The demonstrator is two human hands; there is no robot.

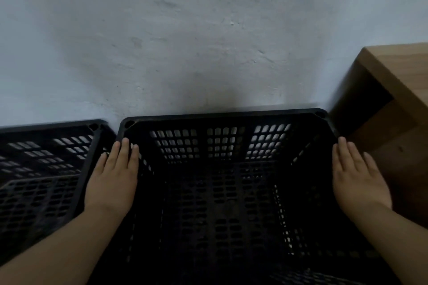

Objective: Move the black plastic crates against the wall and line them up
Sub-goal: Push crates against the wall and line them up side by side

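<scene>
- Pale, rough plaster wall [185,41] fills the background.
- Black plastic crate [222,118] sits with its far rim against the wall.
- Left hand [113,176] and right hand [356,176] lie flat, fingers extended, on its side rims.
- Second black crate [46,146] stands just left.
- Wooden furniture [398,71] stands at right.

Plain storage corner indoors: rough whitewashed wall [185,41], black perforated crates [222,192] along it, wooden furniture [398,81] beside

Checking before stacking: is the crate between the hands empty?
Empty as far as visible: the crate shows only bare lattice floor; its near end is out of frame.
</scene>
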